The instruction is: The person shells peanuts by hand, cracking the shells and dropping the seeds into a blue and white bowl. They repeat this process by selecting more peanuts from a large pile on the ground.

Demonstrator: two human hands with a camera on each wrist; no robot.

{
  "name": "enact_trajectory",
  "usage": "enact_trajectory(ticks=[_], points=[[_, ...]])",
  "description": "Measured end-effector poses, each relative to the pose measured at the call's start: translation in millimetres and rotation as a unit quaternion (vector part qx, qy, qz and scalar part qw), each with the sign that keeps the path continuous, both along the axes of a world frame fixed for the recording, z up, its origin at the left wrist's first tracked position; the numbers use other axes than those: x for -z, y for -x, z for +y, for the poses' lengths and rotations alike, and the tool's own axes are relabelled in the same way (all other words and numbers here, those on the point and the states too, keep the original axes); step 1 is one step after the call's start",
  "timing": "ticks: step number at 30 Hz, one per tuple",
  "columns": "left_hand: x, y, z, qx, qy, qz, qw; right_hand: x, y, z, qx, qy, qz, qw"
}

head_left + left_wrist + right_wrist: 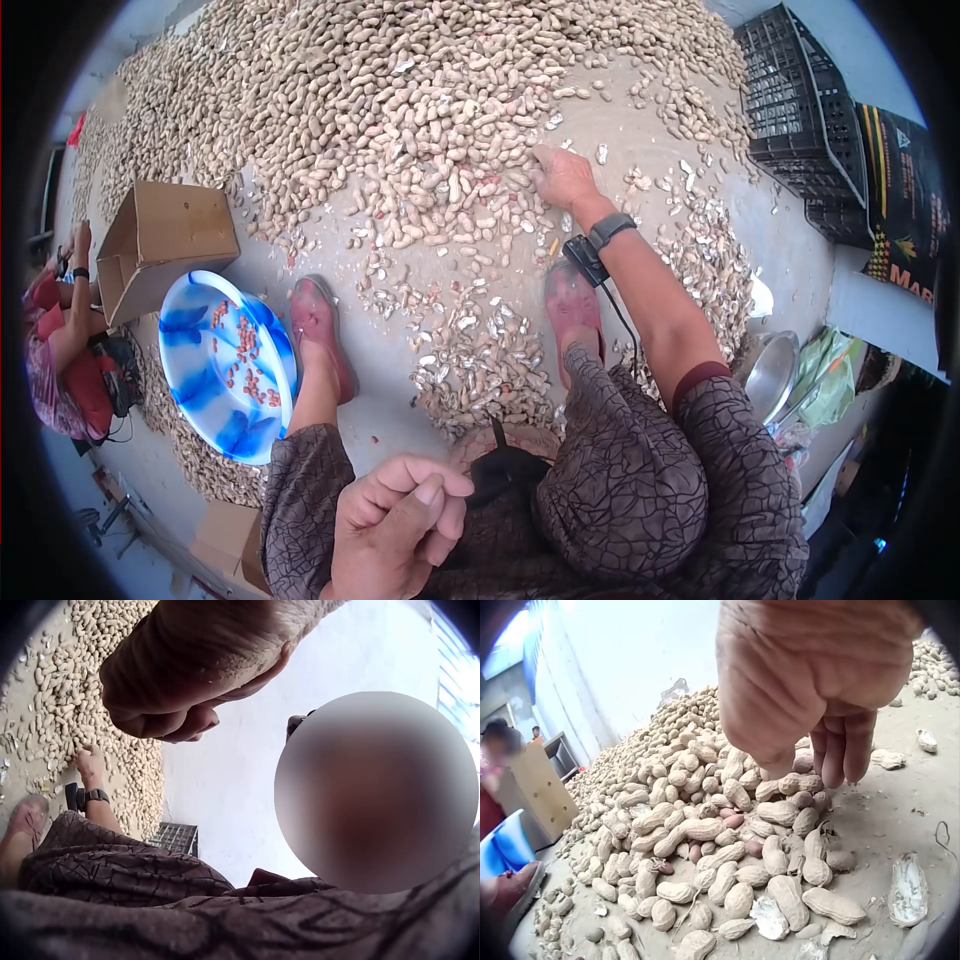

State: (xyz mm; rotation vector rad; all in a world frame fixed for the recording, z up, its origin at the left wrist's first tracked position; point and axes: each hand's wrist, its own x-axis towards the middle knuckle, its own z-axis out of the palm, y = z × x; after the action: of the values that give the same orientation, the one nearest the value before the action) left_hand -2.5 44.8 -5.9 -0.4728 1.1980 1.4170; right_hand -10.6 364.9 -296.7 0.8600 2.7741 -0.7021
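Note:
My right hand (565, 180) reaches down to the edge of the big peanut pile (400, 110); in the right wrist view the fingers of that hand (817, 697) point down at the unshelled peanuts (720, 862), and whether they grip one is hidden. Raised near my lap, my left hand (400, 525) has its fingers curled in with the thumb against them, and no object shows in it. The left wrist view also has this hand (187, 675) curled. A few red kernels (733, 820) lie among the shells.
A blue and white basin (175, 340) holding red kernels stands left of my feet, by a cardboard box (190, 225). Black crates (800, 110) and a metal bowl (775, 375) are on the right. Empty shells (480, 370) lie between my shoes. Another person (70, 350) sits at far left.

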Motion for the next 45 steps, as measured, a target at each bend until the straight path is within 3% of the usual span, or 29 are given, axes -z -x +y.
enact_trajectory(ticks=[6,16,18,21,25,30,32,33,36,38,39,40,41,42,44,45], points=[[4.7,1.5,-7.0,-0.012,0.024,-0.006,1.0,9.9,20.7,-13.6,-0.034,-0.084,-0.007,0.996],[-4.7,-5.0,-2.3,-0.014,-0.012,0.008,1.0,2.3,7.0,-29.3,-0.068,-0.061,-0.026,0.995],[-3.7,-4.2,-1.3,-0.011,-0.014,0.013,1.0,-2.2,19.5,-40.6,-0.088,-0.049,0.075,0.992],[3.3,-2.0,-4.2,-0.011,-0.008,0.005,1.0,-4.1,38.0,-60.6,-0.157,-0.036,0.112,0.981],[5.0,0.6,-4.3,-0.022,-0.038,0.031,0.999,8.6,45.3,-83.2,-0.162,-0.037,0.073,0.983],[-1.5,-3.8,2.0,-0.029,0.006,0.062,0.998,16.1,25.1,-86.5,-0.168,-0.063,0.119,0.977],[-1.7,-5.5,1.4,-0.029,0.008,0.078,0.996,14.8,14.7,-81.1,-0.2,-0.073,-0.019,0.977],[-0.3,-5.3,-0.1,-0.029,0.002,0.07,0.997,17.2,10.6,-76.6,-0.2,-0.074,-0.019,0.977],[-0.2,-7.3,0.6,-0.028,0.001,0.07,0.997,22.4,3.6,-63.9,-0.161,-0.001,0.015,0.987],[-1.0,-7.0,2.4,-0.024,0.006,0.077,0.997,19.3,8.7,-51.0,-0.022,0.148,0.047,0.988],[-1.2,-6.3,2.9,-0.025,0.005,0.079,0.997,16.0,8.2,-44.7,-0.022,0.15,0.047,0.987],[-1.5,-5.7,3.0,-0.027,0.003,0.081,0.996,11.9,6.3,-37.9,0.104,0.372,0.112,0.916],[-1.9,-4.8,2.8,-0.028,0.005,0.08,0.996,8.4,4.7,-31.4,0.222,0.567,0.168,0.775],[-1.9,-3.9,2.4,-0.027,0.003,0.077,0.997,3.3,3.1,-25.8,0.223,0.567,0.165,0.775],[0.5,-2.5,-1.0,-0.026,0.002,0.069,0.997,-3.6,-0.8,-15.5,0.23,0.62,0.216,0.718],[2.5,-2.4,-5.6,-0.025,-0.016,0.046,0.998,2.1,-1.6,-9.7,0.233,0.62,0.214,0.718]])
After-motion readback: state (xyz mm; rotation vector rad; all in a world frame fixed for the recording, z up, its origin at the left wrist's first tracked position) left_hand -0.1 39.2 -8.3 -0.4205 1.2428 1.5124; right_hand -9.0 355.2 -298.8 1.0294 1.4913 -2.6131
